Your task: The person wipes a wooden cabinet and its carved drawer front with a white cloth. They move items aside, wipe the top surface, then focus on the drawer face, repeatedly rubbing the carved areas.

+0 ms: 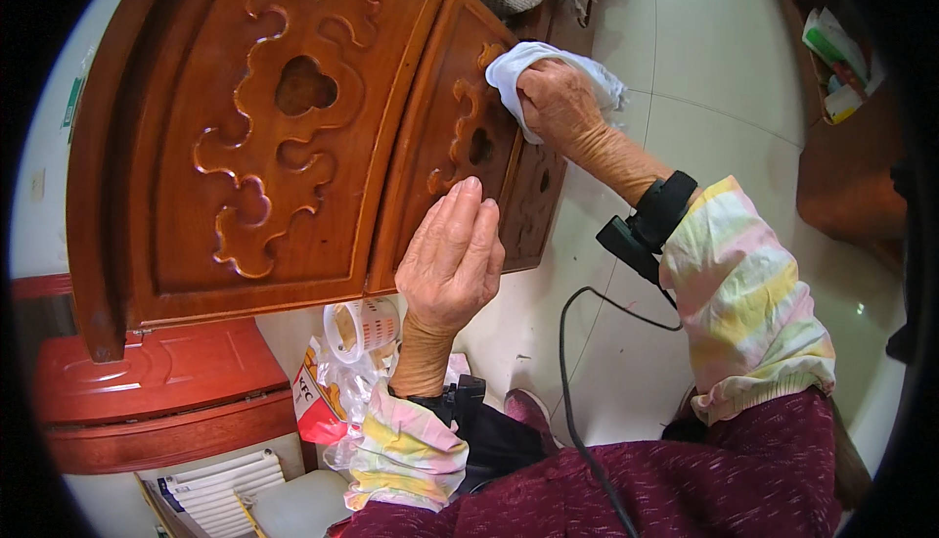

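My right hand grips a bunched white cloth and presses it on the far end of a carved wooden drawer front. The drawer front has raised scrollwork and a dark cut-out hole. My left hand, back upward, is stretched out over the near end of that same front and holds nothing. Whether its palm touches the wood is hidden. To the left of both hands is a larger carved panel of the same cabinet, with a four-lobed cut-out.
Beneath the cabinet's near side are a white plastic basket, plastic bags and a red wooden cabinet. A black cable loops between my arms. Pale floor tiles run along the right, beside brown wooden furniture.
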Demonstrator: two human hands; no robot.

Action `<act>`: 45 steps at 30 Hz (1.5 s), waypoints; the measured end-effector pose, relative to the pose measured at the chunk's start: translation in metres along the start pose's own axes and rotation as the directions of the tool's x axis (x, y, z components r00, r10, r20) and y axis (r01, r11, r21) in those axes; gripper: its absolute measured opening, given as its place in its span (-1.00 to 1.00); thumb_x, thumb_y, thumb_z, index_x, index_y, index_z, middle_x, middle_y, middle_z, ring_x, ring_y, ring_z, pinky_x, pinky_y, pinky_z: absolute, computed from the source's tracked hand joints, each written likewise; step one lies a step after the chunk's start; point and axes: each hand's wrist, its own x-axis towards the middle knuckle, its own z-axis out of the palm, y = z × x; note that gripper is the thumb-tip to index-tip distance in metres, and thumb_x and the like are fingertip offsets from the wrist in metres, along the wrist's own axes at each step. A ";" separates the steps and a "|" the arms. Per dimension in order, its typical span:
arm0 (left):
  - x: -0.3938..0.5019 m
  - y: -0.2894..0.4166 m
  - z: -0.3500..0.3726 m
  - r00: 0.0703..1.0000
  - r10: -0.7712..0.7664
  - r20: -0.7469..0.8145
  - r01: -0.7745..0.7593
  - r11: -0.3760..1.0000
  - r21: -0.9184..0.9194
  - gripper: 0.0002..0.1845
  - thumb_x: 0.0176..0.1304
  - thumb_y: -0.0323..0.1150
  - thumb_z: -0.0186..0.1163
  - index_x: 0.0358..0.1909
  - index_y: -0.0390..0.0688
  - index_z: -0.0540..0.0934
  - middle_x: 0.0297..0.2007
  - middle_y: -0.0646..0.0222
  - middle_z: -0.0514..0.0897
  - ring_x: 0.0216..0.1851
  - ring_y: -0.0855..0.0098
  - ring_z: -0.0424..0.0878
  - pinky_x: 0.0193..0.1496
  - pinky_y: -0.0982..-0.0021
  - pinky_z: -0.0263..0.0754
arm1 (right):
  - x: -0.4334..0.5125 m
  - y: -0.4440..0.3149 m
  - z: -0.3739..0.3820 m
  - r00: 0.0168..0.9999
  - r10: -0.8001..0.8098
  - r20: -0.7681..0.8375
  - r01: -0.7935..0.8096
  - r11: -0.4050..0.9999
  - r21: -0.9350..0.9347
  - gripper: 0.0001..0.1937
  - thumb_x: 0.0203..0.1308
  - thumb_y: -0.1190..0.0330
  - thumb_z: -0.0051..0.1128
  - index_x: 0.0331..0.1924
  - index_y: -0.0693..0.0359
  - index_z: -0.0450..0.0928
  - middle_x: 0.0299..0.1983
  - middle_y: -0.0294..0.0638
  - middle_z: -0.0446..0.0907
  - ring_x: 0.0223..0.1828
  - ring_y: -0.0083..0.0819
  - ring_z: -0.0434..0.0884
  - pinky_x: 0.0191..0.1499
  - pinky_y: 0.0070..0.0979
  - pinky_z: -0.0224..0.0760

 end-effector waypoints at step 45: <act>-0.017 -0.002 -0.024 0.992 0.000 0.128 0.023 0.984 -0.179 -0.70 -0.09 -0.51 0.31 -0.22 -0.21 0.62 -0.09 0.23 0.65 -0.09 0.29 0.65 -0.06 0.33 0.57 | -0.010 -0.047 -0.010 0.998 -0.031 0.049 0.031 1.000 0.004 -0.86 0.01 0.42 0.14 -0.39 0.35 0.55 -0.40 0.09 0.59 -0.31 -0.01 0.59 -0.20 -0.21 0.47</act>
